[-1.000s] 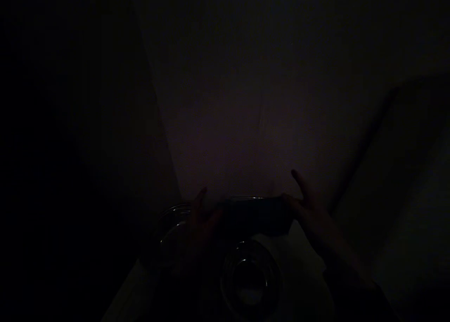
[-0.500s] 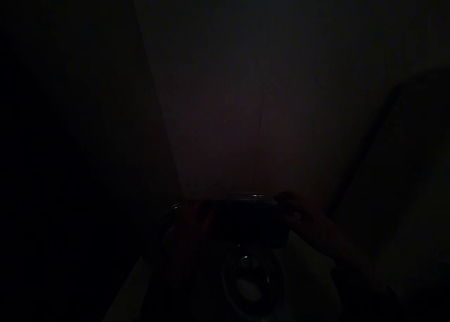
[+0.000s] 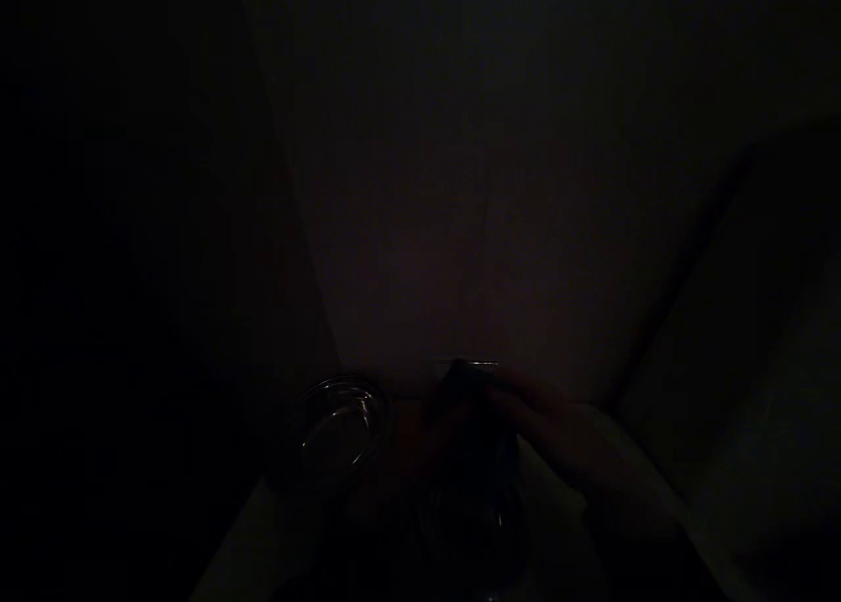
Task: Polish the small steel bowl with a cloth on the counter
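Note:
The view is very dark and only outlines show. My left hand (image 3: 420, 440) and my right hand (image 3: 542, 414) are close together at the bottom middle. Between them hangs a dark blue, limp, cloth-like thing (image 3: 490, 449); both hands seem closed on its upper part, though the fingers are hard to make out. Just beneath it stands a shiny round bowl (image 3: 500, 523), mostly covered from sight. To the left of my left hand is another glossy round bowl (image 3: 338, 435), with light glinting on its rim and inside.
A plain wall (image 3: 394, 234) rises behind the hands, with a corner on the left. A pale surface (image 3: 243, 532) lies under the bowls. On the right a large dark panel-like shape (image 3: 755, 322) slants down. A thin bright edge (image 3: 483, 363) glints behind the hands.
My hands have moved closer together, the left to the right and the right slightly left. The dark blue thing, spread wide before, is now narrower and bunched. The left bowl has come into clearer view.

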`<action>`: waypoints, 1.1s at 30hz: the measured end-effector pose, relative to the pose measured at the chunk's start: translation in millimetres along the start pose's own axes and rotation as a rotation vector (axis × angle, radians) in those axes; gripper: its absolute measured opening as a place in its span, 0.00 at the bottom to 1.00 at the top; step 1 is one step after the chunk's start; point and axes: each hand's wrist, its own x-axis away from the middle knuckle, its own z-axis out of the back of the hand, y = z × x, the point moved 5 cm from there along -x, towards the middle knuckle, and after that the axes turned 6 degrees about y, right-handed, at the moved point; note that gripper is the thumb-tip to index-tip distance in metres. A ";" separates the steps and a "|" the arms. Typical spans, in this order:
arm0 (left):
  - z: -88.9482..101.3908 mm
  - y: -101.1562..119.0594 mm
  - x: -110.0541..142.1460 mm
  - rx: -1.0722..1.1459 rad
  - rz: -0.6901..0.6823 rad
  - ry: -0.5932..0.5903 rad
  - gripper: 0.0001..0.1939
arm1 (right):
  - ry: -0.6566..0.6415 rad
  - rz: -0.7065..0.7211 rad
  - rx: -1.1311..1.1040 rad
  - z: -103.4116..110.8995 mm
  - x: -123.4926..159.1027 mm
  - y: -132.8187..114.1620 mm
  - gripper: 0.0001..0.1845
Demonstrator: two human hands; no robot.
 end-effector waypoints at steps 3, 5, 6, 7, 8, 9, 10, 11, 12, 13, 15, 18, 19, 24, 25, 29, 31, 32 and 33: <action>11.1 -0.9 -3.1 -0.137 0.054 0.139 0.27 | -0.002 0.064 0.098 1.2 -3.4 3.6 0.14; 14.2 -0.2 -3.6 -0.121 0.063 0.154 0.28 | 0.024 0.088 0.116 4.1 -5.4 9.8 0.14; 13.7 0.3 -3.6 -0.089 0.056 0.128 0.28 | 0.030 0.083 0.100 5.1 -6.3 13.8 0.17; 12.6 0.7 -3.5 -0.067 0.043 0.098 0.28 | 0.020 0.068 0.073 5.1 -7.0 18.1 0.20; 12.0 0.7 -3.4 -0.065 0.032 0.077 0.28 | -0.004 0.048 0.041 4.2 -7.7 21.9 0.22; 12.1 0.3 -3.4 -0.082 0.026 0.073 0.28 | -0.032 0.031 0.014 2.8 -8.4 24.8 0.23; 13.0 -0.3 -3.6 -0.113 0.025 0.082 0.28 | -0.053 0.019 -0.006 1.6 -9.2 26.5 0.21; 14.5 -0.9 -3.7 -0.148 0.030 0.100 0.29 | -0.053 0.007 -0.023 1.4 -10.1 27.3 0.19; 16.1 -1.3 -3.9 -0.174 0.038 0.116 0.29 | -0.028 -0.006 -0.042 2.5 -11.0 27.2 0.16; 17.3 -1.3 -3.9 -0.184 0.045 0.122 0.30 | 0.020 -0.020 -0.067 5.0 -11.6 26.3 0.15; 17.7 0.1 -3.6 -0.170 0.045 0.109 0.30 | 0.110 -0.054 -0.147 10.3 -11.3 23.5 0.17; 15.7 5.1 -2.6 -0.148 -0.002 0.109 0.27 | 0.089 -0.085 -0.263 11.0 -8.2 17.3 0.24; 14.1 6.3 -2.4 -0.155 -0.020 0.110 0.26 | 0.045 -0.086 -0.258 9.3 -7.1 15.6 0.25; 9.4 5.5 -2.9 -0.251 -0.117 0.157 0.24 | 0.081 -0.026 -0.089 13.9 -4.2 17.9 0.16; 11.0 2.4 -1.9 -0.263 -0.120 0.178 0.24 | 0.147 -0.029 -0.066 19.0 -3.0 20.9 0.16; 23.4 -22.8 13.4 -0.329 -0.074 0.234 0.20 | 0.370 -0.039 0.078 44.7 11.2 32.3 0.18; 30.8 -41.9 26.1 -0.391 -0.016 0.245 0.21 | 0.430 0.006 0.163 56.8 22.0 35.5 0.18; 34.7 -51.2 32.4 -0.422 0.008 0.262 0.22 | 0.443 0.034 0.212 61.5 27.6 37.2 0.18; 39.4 -60.5 38.5 -0.447 0.048 0.305 0.22 | 0.443 0.064 0.270 64.8 33.0 39.2 0.17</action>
